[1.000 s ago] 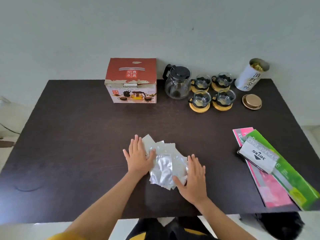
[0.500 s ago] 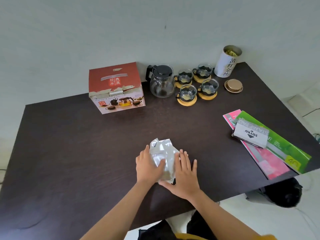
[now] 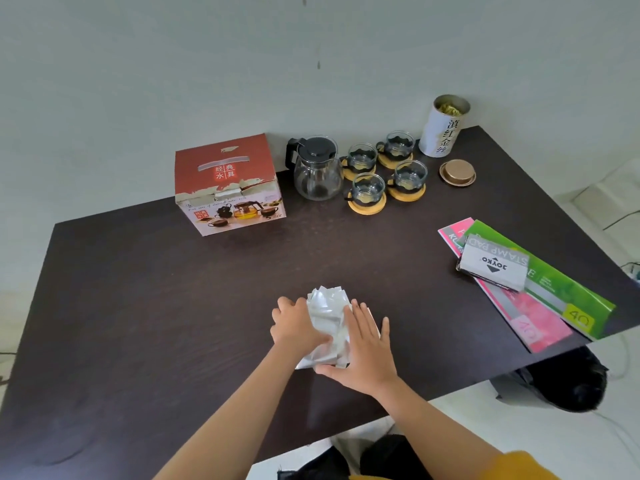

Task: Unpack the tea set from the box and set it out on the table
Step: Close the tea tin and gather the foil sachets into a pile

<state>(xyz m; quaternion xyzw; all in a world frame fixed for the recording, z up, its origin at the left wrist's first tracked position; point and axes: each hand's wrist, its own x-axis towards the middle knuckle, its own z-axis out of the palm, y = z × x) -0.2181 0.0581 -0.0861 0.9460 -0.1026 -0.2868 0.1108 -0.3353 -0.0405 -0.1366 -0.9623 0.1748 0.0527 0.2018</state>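
A red tea-set box [image 3: 228, 183] stands closed at the back of the dark table [image 3: 138, 306]. Right of it are a glass teapot [image 3: 317, 171] with a black lid and several glass cups [image 3: 367, 188] on round wooden coasters. Near the front edge lies a pile of silver foil packets [image 3: 327, 318]. My left hand [image 3: 294, 323] presses the pile's left side with curled fingers. My right hand [image 3: 363, 344] lies flat against its right side. Both hands squeeze the packets together.
A white tea tin [image 3: 443, 128] stands open at the back right, its gold lid [image 3: 457, 173] on the table beside it. A grey stamp pad box [image 3: 495, 268] rests on green and pink packs [image 3: 540, 296] at the right edge. A black bag [image 3: 568, 379] sits on the floor.
The packets were spread out flat; my hands have pushed them inward into a tight stack. The view has swung left and tilted.
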